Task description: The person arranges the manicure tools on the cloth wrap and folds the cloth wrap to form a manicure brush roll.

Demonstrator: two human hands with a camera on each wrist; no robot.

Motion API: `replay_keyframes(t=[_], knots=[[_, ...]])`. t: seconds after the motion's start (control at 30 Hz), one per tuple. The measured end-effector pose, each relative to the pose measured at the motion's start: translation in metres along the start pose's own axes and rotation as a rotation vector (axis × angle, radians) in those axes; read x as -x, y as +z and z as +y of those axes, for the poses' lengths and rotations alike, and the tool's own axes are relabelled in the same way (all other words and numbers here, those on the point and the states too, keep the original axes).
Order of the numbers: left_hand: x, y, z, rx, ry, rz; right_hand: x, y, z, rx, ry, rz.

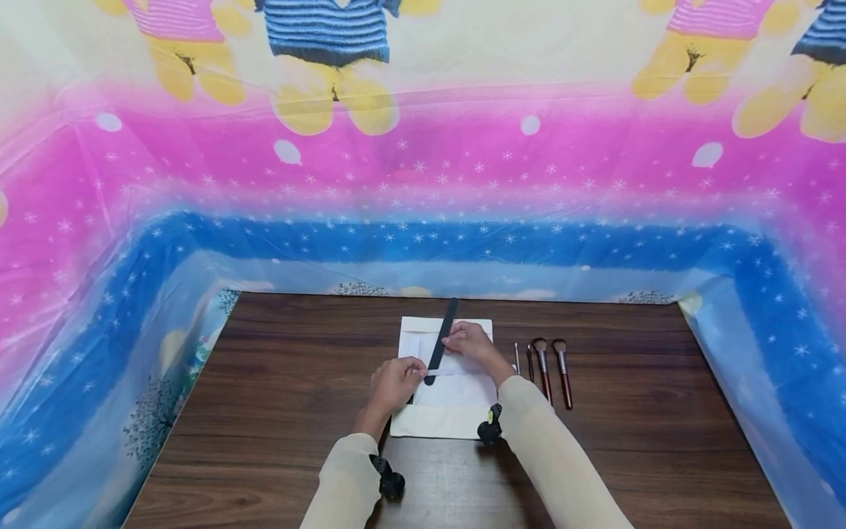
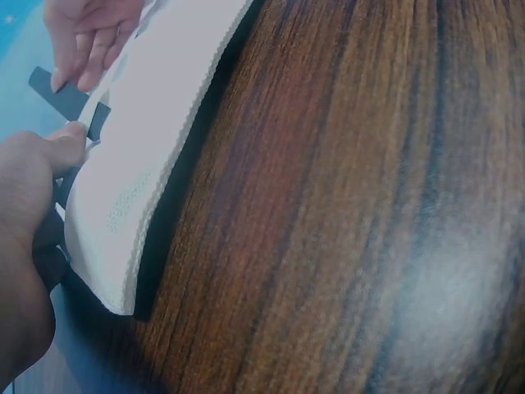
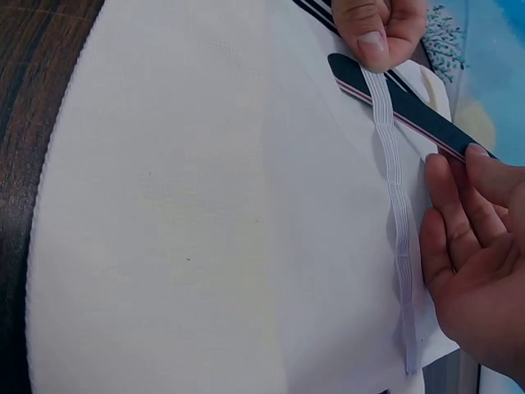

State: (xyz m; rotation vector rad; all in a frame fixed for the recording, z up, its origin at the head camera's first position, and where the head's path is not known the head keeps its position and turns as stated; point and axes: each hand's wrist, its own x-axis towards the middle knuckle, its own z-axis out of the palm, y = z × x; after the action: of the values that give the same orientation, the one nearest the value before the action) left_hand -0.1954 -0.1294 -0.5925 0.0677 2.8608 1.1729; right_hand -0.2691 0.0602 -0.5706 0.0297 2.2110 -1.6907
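A white fabric brush pouch lies opened out, with a white elastic band stitched across it in loops. My right hand pinches a black nail file between thumb and fingers. The file slants over the pouch, its near rounded end tucked under the band. Pinched at the band's left end, the elastic is lifted a little by my left hand. Beside that hand in the right wrist view are more dark strips, partly hidden by its fingers.
Right of the pouch lie two makeup brushes with reddish-brown handles, and two thinner tools, partly behind the right forearm. The dark wooden table ends at a patterned cloth backdrop at the back and sides.
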Motion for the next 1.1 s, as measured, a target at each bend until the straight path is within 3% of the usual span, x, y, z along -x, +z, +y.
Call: replay_keyframes(t=[0.33, 0.53, 0.7, 1.1], knots=[[0.0002, -0.0004, -0.0002, 0.015, -0.004, 0.0, -0.005, 0.0029, -0.0032, 0.24, -0.042, -0.077], [-0.0001, -0.0001, -0.0005, 0.014, -0.009, 0.009, -0.004, 0.0055, -0.0037, 0.276, -0.032, -0.157], [-0.0001, -0.0001, -0.0006, 0.01, -0.01, 0.012, -0.0041, 0.0072, -0.0014, 0.229, -0.03, -0.169], [0.0013, 0.001, -0.0002, 0.001, -0.013, 0.019, -0.006, 0.0093, -0.0022, -0.019, 0.053, 0.018]])
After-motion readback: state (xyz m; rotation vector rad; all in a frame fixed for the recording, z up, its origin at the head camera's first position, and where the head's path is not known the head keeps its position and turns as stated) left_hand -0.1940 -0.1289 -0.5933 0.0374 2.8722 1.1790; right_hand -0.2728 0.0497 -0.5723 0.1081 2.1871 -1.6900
